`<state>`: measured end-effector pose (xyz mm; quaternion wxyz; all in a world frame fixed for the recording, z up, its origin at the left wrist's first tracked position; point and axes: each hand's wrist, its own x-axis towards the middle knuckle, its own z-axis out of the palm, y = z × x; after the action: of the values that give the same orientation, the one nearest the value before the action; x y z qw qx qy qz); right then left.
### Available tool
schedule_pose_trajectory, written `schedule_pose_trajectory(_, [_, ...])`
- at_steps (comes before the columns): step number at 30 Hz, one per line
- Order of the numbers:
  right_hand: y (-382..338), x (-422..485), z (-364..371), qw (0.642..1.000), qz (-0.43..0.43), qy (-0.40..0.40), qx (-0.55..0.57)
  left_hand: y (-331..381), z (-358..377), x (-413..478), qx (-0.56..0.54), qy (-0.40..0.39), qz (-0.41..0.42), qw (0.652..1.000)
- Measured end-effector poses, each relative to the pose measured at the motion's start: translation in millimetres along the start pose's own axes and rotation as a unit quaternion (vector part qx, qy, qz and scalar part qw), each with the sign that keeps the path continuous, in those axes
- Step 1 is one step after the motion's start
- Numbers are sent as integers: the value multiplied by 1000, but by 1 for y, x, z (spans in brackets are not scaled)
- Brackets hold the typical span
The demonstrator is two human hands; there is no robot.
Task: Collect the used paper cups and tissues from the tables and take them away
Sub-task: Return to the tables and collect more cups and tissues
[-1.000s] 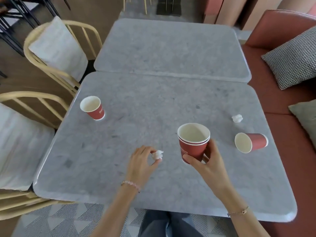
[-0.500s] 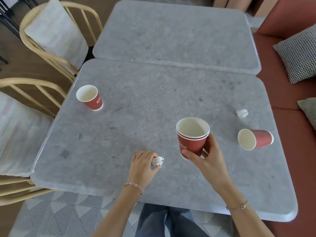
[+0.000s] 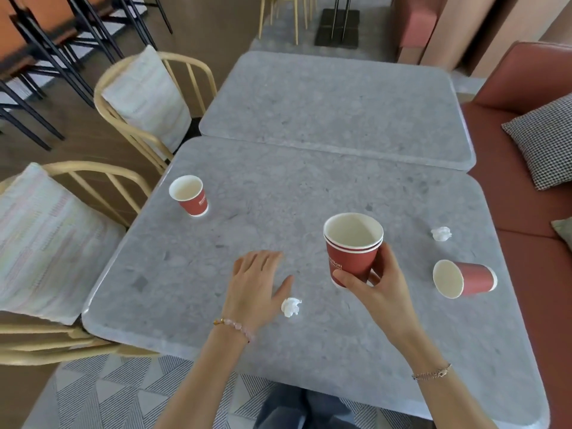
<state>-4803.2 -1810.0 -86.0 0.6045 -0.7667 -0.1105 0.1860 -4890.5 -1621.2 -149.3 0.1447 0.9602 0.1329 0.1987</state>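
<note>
My right hand (image 3: 376, 284) grips a stack of red paper cups (image 3: 352, 247), held upright above the grey table (image 3: 278, 212). My left hand (image 3: 257, 281) lies open and flat on the table, holding nothing. A crumpled white tissue (image 3: 291, 306) rests on the table just right of its thumb. A second tissue (image 3: 441, 233) lies further right. One red cup (image 3: 189, 196) stands upright near the table's left edge. Another red cup (image 3: 462, 278) lies on its side at the right, its mouth facing left.
A second grey table (image 3: 337, 103) butts against the far edge. Two wooden chairs with pale cushions (image 3: 145, 97) stand on the left. A red sofa (image 3: 526, 193) with a checked cushion (image 3: 544, 140) runs along the right. Black chairs stand at the far left.
My left hand has let go of the near tissue and spread flat, moving forward and left of it. The cup stack in my right hand stays about where it was.
</note>
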Motion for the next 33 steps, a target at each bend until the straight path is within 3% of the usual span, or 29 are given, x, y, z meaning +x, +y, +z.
schedule_pose_trajectory(5, [-18,3,2,999,-28,-13,15,2,-36,13,49,49,34,997])
schedule_pose_trajectory(18, [-58,22,33,992,-106,-62,42,-11,-105,17,123,95,10,988])
schedule_pose_trajectory(33, [-54,32,75,987,-92,-134,13,-54,-106,-15,135,68,-124,981])
